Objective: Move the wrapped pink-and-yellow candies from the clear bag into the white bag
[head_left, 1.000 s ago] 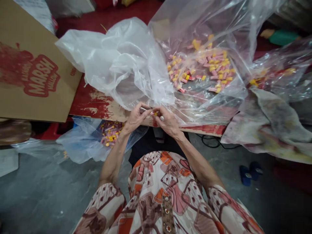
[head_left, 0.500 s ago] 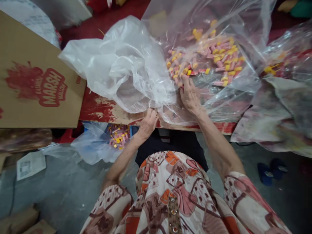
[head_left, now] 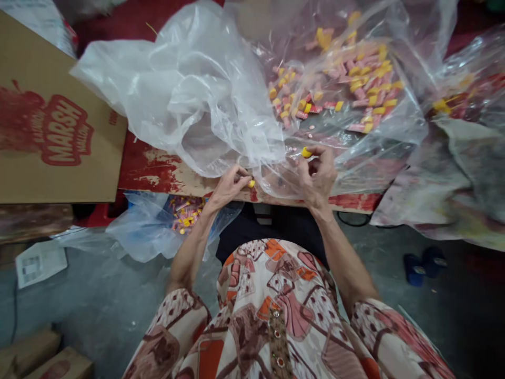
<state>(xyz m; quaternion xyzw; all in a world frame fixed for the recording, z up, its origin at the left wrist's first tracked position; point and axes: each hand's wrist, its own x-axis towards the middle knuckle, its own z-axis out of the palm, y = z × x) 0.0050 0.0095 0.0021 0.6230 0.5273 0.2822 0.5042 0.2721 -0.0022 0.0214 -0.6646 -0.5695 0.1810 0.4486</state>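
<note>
My right hand [head_left: 317, 176] pinches a yellow cap [head_left: 306, 152] between thumb and finger, over the clear plastic at the table's front; whether a tube is attached is hidden. At the table's front edge, my left hand [head_left: 230, 185] is closed with a yellow cap piece [head_left: 251, 183] at its fingertips. Small pink tubes with yellow caps [head_left: 371, 87] lie in a loose heap on clear plastic sheeting [head_left: 406, 126], beyond my right hand. Above my left hand bulges a crumpled, whitish plastic bag [head_left: 221, 89], its mouth facing me.
A printed cardboard box [head_left: 63, 173] stands at the left. Below the table [head_left: 150, 171], an opened plastic bag [head_left: 136, 229] holds more yellow-and-pink pieces. Stained cloth or sheeting [head_left: 426, 184] hangs over the right side. Blue slippers [head_left: 414, 269] lie on the floor.
My right hand has drawn back from the heap toward me and now shows a yellow cap in its pinch. My left hand has shifted slightly left, a yellow piece now visible there.
</note>
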